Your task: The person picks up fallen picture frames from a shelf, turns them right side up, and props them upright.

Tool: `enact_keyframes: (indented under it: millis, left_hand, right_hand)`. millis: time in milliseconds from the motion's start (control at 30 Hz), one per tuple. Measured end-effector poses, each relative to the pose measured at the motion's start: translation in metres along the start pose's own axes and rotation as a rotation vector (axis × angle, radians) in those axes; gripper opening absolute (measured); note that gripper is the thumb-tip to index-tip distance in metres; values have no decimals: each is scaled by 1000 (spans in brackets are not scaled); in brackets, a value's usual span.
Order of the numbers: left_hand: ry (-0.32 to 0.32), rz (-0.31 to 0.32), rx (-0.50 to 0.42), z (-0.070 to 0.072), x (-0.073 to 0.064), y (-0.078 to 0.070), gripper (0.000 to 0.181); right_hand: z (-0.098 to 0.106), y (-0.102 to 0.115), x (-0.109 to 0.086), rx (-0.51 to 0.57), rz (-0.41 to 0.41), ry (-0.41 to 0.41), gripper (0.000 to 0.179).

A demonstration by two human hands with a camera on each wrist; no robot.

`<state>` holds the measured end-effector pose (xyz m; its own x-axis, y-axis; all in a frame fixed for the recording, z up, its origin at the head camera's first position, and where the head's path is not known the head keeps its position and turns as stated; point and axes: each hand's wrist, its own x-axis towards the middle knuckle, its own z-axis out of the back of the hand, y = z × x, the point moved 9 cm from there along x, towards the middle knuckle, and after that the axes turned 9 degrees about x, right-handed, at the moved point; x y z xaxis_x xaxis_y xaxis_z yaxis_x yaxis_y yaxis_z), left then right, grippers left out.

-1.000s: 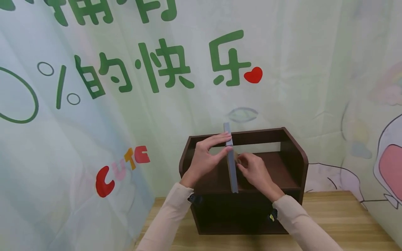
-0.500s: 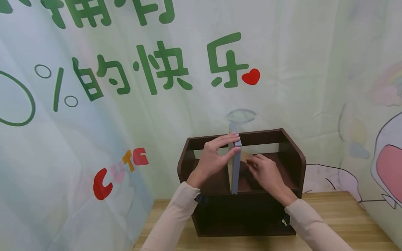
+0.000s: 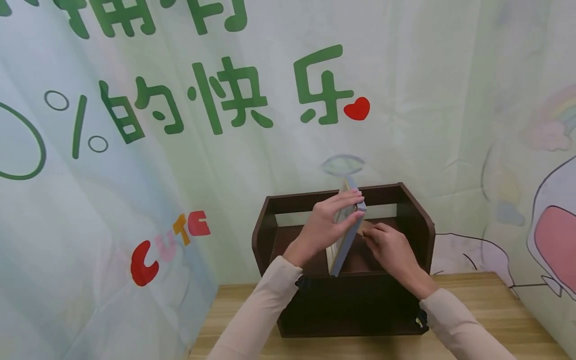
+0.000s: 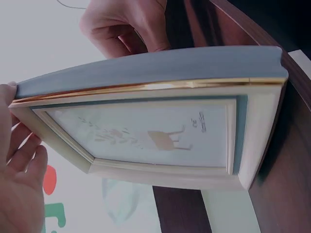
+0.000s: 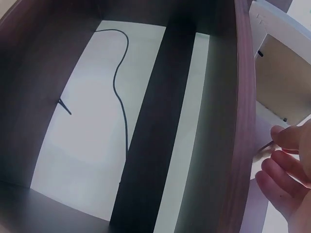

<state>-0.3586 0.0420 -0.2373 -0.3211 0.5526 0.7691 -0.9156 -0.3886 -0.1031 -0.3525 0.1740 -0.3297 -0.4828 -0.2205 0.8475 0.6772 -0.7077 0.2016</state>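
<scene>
A photo frame (image 3: 344,250) with a grey-blue side edge stands on the upper shelf of a dark brown desktop rack (image 3: 290,237). Its pale front and a printed animal picture (image 4: 165,138) show in the left wrist view. My left hand (image 3: 321,227) holds the upper part of the frame between thumb and fingers. Behind the frame, my right hand (image 3: 391,247) pinches the edge of its brown stand (image 3: 364,227). The right wrist view shows the brown back panel (image 5: 284,77) and the pinching fingers (image 5: 286,136). The stand is mostly hidden.
The rack's raised right side (image 3: 418,220) rises close to my right hand. Below lies a dark lower compartment (image 3: 351,310). Wooden tabletop (image 3: 490,310) extends around the rack, and a printed curtain (image 3: 418,100) hangs behind.
Both hands have moved right. The frame has shifted and turned, its far end swinging right, so its front now shows. The stand has come into view between frame and right hand.
</scene>
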Motion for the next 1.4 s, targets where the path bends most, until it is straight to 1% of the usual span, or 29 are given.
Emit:
enact_keyframes:
  millis: [100,267,333,433,633,800,900,1033,1133,1233,1300,1333,1400]
  left_hand:
    - [26,-4,3,-7,2,-3,37]
    - [93,-8,-8,-18,7,-8,39]
    - [111,-8,-12,-21,9,-10,39]
    - [123,-2,-15,-22,11,-12,39]
    - [108,1,-11,-22,13,-12,38]
    - [99,25,-29,-22,11,-8,39]
    - [100,30,-35,-21,10,-7,40]
    - [84,15,-13,-20,10,-8,40]
    - [70,5,-8,-20,11,-8,40]
    - [55,7,-8,-18,11,-7,42]
    - [40,26,-8,-17,11,-4,43]
    - [35,46,-11,-16,11,-1,44]
    - [24,106,-30,-14,10,9,45]
  right_hand:
    - [0,-3,-4,2,-17,6,17]
    - [0,-8,-9,15,-61,15,18]
    - [1,-9,-10,20,-69,8,17]
    - [2,-10,-10,26,-70,-10,17]
    - [4,-11,-11,25,-71,-34,16]
    - [3,-8,-13,32,-97,-25,18]
    - [3,-2,-15,50,-103,-21,17]
    - [5,8,-14,81,-93,-34,15]
    - [8,17,-12,115,-91,-45,14]
    - [10,24,-12,164,-99,-70,15]
    - [11,27,-13,187,-110,-94,17]
    - [12,29,-14,197,-117,-107,17]
    - [13,31,-15,215,-140,-127,15]
